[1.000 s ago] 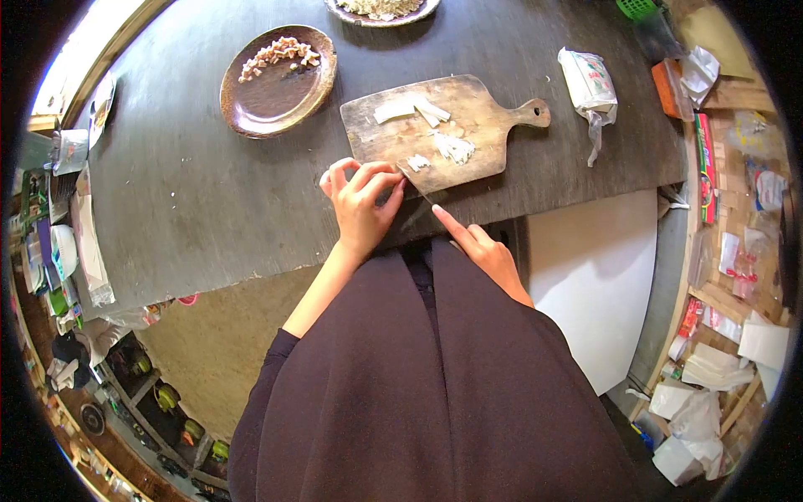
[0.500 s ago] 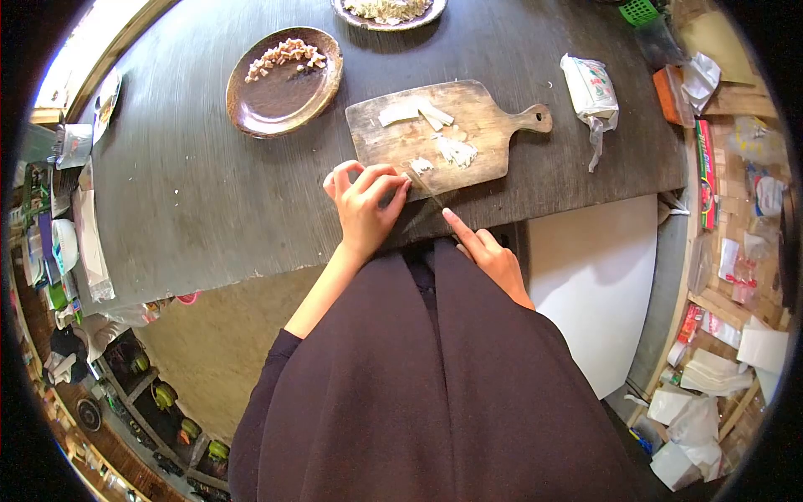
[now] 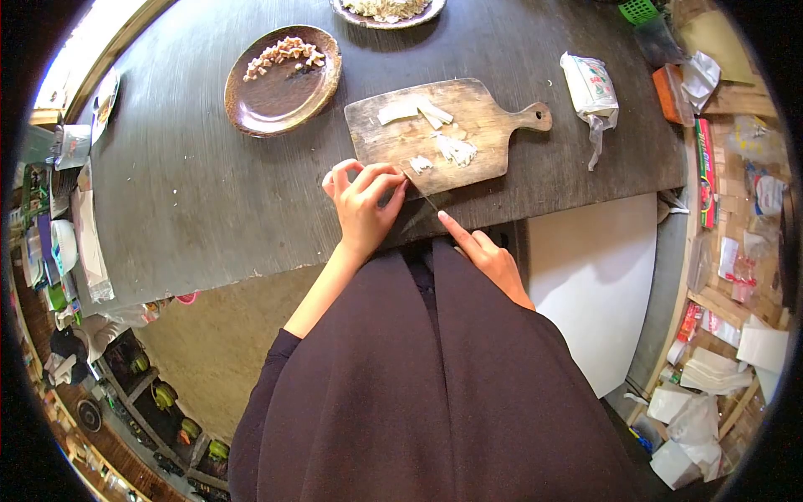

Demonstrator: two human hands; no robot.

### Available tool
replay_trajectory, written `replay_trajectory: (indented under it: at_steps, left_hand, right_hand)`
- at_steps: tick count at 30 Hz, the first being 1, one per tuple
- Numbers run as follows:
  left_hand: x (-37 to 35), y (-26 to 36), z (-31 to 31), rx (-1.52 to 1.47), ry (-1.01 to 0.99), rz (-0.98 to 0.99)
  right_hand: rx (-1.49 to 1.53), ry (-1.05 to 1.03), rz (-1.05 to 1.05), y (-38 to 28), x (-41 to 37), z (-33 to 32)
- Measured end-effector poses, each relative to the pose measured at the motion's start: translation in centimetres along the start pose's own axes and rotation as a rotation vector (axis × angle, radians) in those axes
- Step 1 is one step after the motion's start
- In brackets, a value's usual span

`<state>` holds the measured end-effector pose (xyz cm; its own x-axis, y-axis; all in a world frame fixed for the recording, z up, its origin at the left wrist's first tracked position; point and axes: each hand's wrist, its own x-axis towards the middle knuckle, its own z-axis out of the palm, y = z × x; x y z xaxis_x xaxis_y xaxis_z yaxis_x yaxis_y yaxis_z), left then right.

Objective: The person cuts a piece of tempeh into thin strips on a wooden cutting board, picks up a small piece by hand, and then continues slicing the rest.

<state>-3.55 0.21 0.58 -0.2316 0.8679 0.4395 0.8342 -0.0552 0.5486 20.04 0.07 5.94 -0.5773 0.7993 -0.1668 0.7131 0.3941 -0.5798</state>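
Observation:
My right hand [image 3: 489, 258] is closed round a knife [image 3: 427, 198], its index finger stretched along the back of the blade. The handle is mostly hidden in the hand. The blade's tip is at the fingertips of my left hand [image 3: 366, 203], which is pinched at the near left corner of a wooden cutting board [image 3: 489, 155]. What the left fingers hold is hidden. On the board lie white strips [image 3: 400, 111], a heap of thin white slivers [image 3: 456, 151] and a smaller pile of cut bits [image 3: 420, 164].
Beyond the board, a brown plate [image 3: 276, 109] holds small pinkish-brown pieces. A second plate [image 3: 393, 25] with pale shreds stands at the far edge of view. A white plastic packet [image 3: 590, 90] lies right of the board's handle on the dark table [image 3: 209, 209].
The knife and my right hand have shifted slightly left and down, and the blade looks steeper on edge. My left hand stays at the board's corner.

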Motion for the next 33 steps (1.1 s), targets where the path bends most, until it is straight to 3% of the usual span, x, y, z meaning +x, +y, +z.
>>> replay_trajectory:
  at_steps: [33]
  left_hand:
    - [-0.13, 0.43, -0.36, 0.026, -0.005, -0.015]
  right_hand:
    - [-0.087, 0.009, -0.012, -0.01, 0.24, 0.50]
